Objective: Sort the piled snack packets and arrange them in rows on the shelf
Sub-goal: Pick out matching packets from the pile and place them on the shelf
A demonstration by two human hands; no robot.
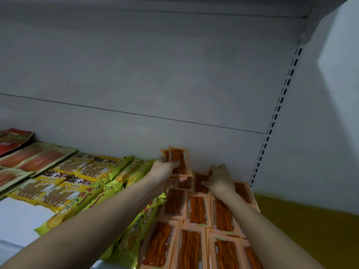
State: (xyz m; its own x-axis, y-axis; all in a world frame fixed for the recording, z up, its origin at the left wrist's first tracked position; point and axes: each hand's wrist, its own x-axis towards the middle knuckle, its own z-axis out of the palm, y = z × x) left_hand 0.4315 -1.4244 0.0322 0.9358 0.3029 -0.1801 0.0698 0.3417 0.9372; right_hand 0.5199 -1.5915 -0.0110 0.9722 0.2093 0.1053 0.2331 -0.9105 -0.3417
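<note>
Gripped upright orange packets (pixel 177 161) in left hand (pixel 165 168); pressed right hand (pixel 219 180), fingers curled, onto laid orange rows (pixel 196 209) on shelf (pixel 17 216).

Colours and patterns of the snack packets and shelf, head view.
Lower centre and right: orange packets (pixel 197 209) with clear windows showing dark red-brown strips, laid in rows; the raised orange packet (pixel 178 161) at centre bears the same pattern. Centre left: lime-green packets (pixel 93 200) with red characters and yellow motifs. Left: yellow packets (pixel 58 195) with brown-black bands, white characters and tan sticks. Far left: pale green packets (pixel 38 158) with salmon-orange panels; upper left of these, a red packet (pixel 13 138). Back panel (pixel 155 74) plain grey; upright (pixel 279 105) white with black slots; lower right, a mustard-yellow surface (pixel 310 230).
</note>
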